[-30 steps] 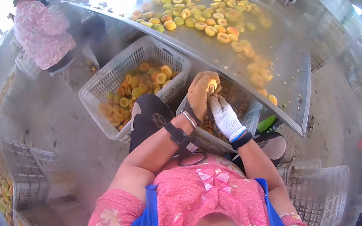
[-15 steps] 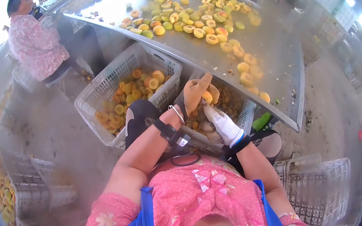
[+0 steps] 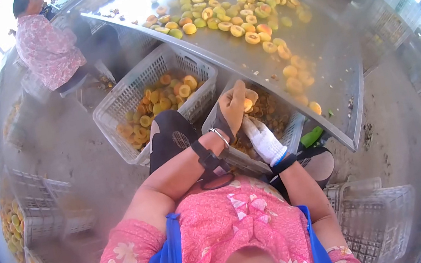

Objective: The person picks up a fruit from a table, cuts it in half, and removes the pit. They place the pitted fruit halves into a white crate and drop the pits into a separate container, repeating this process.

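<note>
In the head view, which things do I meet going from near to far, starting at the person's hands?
Gloved right hand → left hand holding a peach half → white crate of peach halves → metal table strewn with peaches → person in a pink floral top.

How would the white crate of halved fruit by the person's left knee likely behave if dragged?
The white crate looks only part full, so probably not very heavy. Its lattice plastic walls may flex slightly. Loose fruit halves would likely shift inside.
</note>
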Demonstrator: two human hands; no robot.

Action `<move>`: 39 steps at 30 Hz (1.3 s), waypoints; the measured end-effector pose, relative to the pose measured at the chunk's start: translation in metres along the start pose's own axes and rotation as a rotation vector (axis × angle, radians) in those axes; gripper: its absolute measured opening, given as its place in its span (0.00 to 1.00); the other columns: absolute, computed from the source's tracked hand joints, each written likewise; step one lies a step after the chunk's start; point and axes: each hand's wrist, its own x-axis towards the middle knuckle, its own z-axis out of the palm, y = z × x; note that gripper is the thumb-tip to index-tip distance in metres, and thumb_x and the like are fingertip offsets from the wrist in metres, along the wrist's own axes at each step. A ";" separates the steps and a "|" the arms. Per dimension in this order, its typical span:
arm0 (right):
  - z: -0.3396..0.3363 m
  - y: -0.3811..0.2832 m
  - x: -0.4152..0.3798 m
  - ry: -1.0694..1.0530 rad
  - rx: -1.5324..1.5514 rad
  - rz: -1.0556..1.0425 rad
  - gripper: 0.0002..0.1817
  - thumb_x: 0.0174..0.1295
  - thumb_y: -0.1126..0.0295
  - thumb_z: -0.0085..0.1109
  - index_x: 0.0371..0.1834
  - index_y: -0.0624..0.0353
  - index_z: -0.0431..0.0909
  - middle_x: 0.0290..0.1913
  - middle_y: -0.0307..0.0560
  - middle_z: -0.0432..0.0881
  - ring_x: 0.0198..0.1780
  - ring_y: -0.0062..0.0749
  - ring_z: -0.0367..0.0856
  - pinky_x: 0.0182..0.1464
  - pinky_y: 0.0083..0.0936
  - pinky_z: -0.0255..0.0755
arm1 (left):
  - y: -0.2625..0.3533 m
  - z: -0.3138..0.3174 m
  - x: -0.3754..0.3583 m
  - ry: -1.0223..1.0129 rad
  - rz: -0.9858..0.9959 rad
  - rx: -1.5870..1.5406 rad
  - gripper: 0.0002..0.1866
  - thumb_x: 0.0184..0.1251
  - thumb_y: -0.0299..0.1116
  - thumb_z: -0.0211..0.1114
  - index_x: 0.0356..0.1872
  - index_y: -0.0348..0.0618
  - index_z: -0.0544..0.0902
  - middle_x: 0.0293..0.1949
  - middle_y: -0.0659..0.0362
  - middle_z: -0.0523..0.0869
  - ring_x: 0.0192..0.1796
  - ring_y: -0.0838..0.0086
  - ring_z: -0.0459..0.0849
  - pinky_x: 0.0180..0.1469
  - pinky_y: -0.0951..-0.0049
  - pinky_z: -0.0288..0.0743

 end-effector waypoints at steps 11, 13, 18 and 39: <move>-0.007 0.014 0.002 0.034 -0.001 -0.085 0.19 0.76 0.50 0.53 0.49 0.54 0.80 0.32 0.30 0.76 0.28 0.13 0.69 0.30 0.15 0.63 | -0.008 0.008 -0.001 0.053 0.014 0.033 0.29 0.80 0.53 0.52 0.30 0.35 0.85 0.28 0.55 0.86 0.29 0.70 0.83 0.37 0.72 0.78; -0.014 0.003 -0.007 -0.094 0.147 0.108 0.19 0.75 0.48 0.53 0.48 0.53 0.80 0.30 0.30 0.76 0.27 0.14 0.69 0.28 0.16 0.63 | 0.004 0.012 -0.008 0.006 -0.105 -0.146 0.29 0.80 0.52 0.52 0.29 0.35 0.85 0.28 0.55 0.87 0.29 0.70 0.83 0.37 0.71 0.78; -0.022 0.000 -0.013 -0.179 0.371 0.339 0.20 0.73 0.44 0.53 0.47 0.47 0.78 0.24 0.30 0.71 0.17 0.14 0.63 0.18 0.17 0.57 | 0.007 0.003 -0.002 -0.344 -0.098 -0.053 0.31 0.79 0.52 0.52 0.25 0.36 0.86 0.26 0.55 0.87 0.29 0.71 0.83 0.37 0.72 0.78; -0.031 0.047 -0.004 -0.159 1.247 0.329 0.22 0.74 0.42 0.49 0.41 0.49 0.75 0.21 0.31 0.65 0.12 0.20 0.57 0.13 0.20 0.49 | 0.064 -0.084 0.082 0.442 0.588 0.855 0.11 0.74 0.34 0.59 0.44 0.39 0.87 0.44 0.54 0.87 0.46 0.66 0.85 0.51 0.68 0.78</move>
